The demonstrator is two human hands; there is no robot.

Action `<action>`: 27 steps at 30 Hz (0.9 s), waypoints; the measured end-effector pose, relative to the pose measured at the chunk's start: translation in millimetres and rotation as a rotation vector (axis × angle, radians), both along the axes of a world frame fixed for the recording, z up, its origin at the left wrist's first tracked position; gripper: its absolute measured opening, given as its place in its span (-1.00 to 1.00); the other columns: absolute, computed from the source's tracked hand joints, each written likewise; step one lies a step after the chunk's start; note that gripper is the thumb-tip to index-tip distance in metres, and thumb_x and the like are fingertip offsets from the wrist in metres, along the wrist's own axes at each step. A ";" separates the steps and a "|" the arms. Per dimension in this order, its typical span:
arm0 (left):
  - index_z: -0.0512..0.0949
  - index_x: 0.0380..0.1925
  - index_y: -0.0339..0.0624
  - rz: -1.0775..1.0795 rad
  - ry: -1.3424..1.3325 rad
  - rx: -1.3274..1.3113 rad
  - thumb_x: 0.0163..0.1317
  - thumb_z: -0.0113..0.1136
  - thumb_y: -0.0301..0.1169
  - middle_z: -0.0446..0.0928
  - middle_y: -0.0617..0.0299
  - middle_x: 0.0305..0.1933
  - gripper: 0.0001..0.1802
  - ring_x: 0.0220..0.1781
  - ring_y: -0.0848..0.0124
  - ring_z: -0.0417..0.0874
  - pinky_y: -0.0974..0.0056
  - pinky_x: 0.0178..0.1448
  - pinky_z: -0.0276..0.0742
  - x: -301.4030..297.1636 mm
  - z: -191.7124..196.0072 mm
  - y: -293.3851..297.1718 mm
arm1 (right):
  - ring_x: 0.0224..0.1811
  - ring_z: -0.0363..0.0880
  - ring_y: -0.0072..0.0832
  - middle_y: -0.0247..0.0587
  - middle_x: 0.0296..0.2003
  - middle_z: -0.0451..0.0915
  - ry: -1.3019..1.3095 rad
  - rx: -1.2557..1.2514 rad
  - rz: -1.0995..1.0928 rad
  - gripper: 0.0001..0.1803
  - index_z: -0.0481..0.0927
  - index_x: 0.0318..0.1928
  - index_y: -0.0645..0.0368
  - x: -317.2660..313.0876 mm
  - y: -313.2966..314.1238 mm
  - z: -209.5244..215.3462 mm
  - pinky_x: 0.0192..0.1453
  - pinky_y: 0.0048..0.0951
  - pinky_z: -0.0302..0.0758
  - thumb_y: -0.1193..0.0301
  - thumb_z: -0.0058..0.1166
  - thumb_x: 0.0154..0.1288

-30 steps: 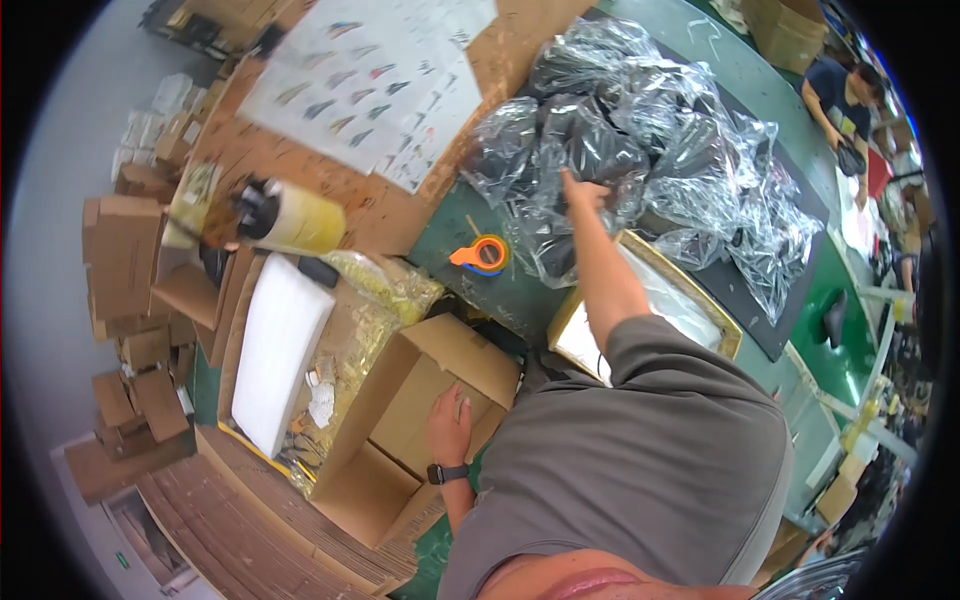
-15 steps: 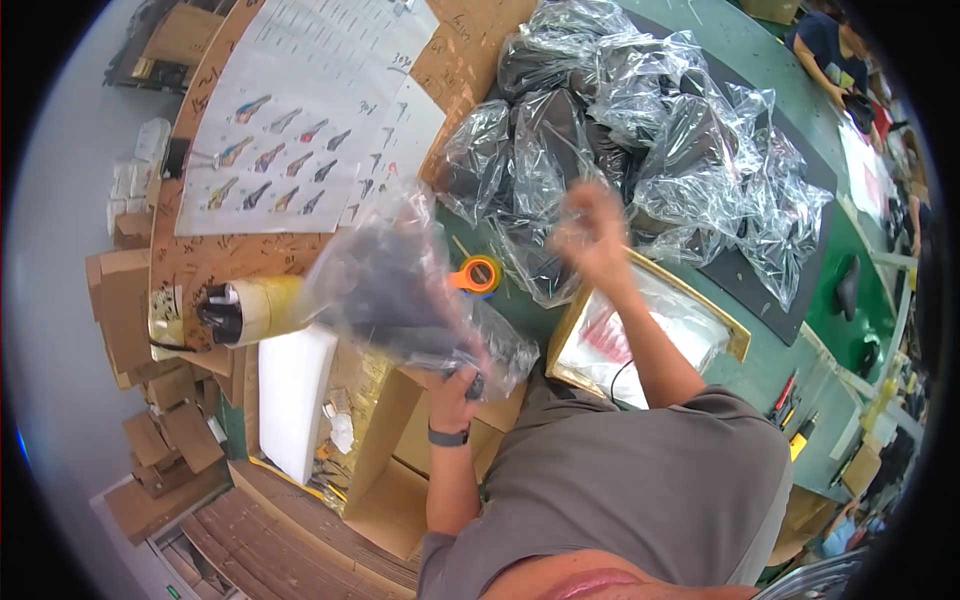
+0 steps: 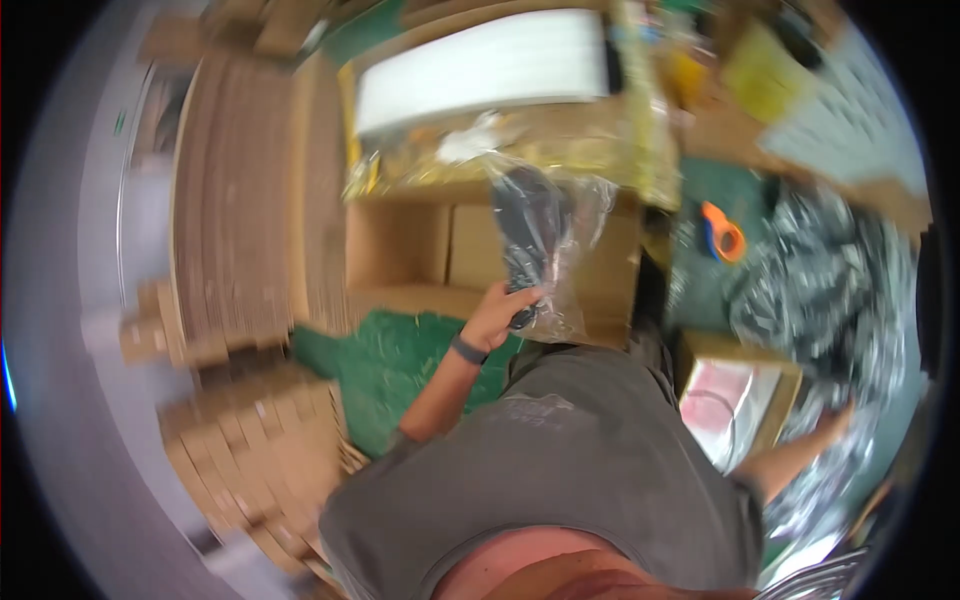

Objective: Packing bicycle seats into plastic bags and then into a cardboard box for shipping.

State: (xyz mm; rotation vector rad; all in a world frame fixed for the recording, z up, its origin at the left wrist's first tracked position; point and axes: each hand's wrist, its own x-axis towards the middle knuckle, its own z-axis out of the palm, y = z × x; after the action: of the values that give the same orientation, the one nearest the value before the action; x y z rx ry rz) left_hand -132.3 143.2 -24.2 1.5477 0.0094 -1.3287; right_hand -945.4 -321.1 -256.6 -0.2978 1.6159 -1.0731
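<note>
Plastic-bagged dark object point(image 3: 531, 228) runs lengthwise up-frame from the left hand point(image 3: 496, 313), closed round its lower end, nearer the carton point(image 3: 395, 246); right hand point(image 3: 833, 424), lower right, blurred, grip unclear.

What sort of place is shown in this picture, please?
Probably a packing area in a workshop or factory: a stack of flat cardboard, an open cardboard box, and a clear-bagged dark item in the left hand suggest this.
</note>
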 end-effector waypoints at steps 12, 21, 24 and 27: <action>0.58 -0.47 -0.17 0.215 0.382 0.115 0.14 0.20 -0.59 0.59 0.22 -0.42 -0.93 -0.31 0.27 0.72 0.01 -0.08 0.76 225.1 -163.6 248.3 | 0.15 0.66 -0.21 0.03 0.06 0.70 0.429 -0.423 1.901 -0.16 0.56 0.23 0.34 649.5 270.4 276.7 0.30 -0.27 0.49 0.43 0.49 -0.20; 0.41 -0.01 -0.50 0.604 0.580 0.457 0.14 -0.05 -0.75 0.45 -0.25 0.03 -0.64 0.12 -0.17 0.58 -0.36 0.14 0.68 361.5 -320.9 336.2 | -0.02 0.78 -0.18 -0.16 -0.19 0.80 1.439 -0.968 2.825 -0.77 0.87 -0.24 -0.05 1022.9 455.2 72.0 0.06 -0.07 0.66 0.33 0.44 0.00; 0.43 -0.01 -0.44 0.577 0.582 0.506 0.22 -0.03 -0.73 0.47 -0.20 -0.02 -0.68 0.08 -0.19 0.58 -0.53 0.19 0.56 378.6 -337.3 343.7 | 0.42 0.47 -0.09 -0.07 0.30 0.58 1.050 -1.109 2.797 -0.60 0.79 0.03 0.02 1065.6 486.0 51.5 0.49 0.07 0.37 0.48 0.34 0.11; 0.57 0.16 -0.22 -0.067 0.133 0.779 0.31 0.12 -0.51 0.61 -0.16 0.14 -0.60 0.24 -0.16 0.65 -0.45 0.20 0.54 402.0 -345.3 336.1 | 0.51 0.34 -0.02 -0.04 0.40 0.47 0.799 -1.230 2.460 -0.41 0.63 0.26 0.04 1057.2 517.1 1.3 0.61 0.10 0.24 0.53 0.28 0.15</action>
State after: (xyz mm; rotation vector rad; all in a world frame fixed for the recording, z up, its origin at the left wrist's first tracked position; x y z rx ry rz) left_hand 269.7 479.2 -369.5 2.1002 0.6278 -1.5760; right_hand 111.7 196.0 -255.2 -2.6586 -0.1449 0.4249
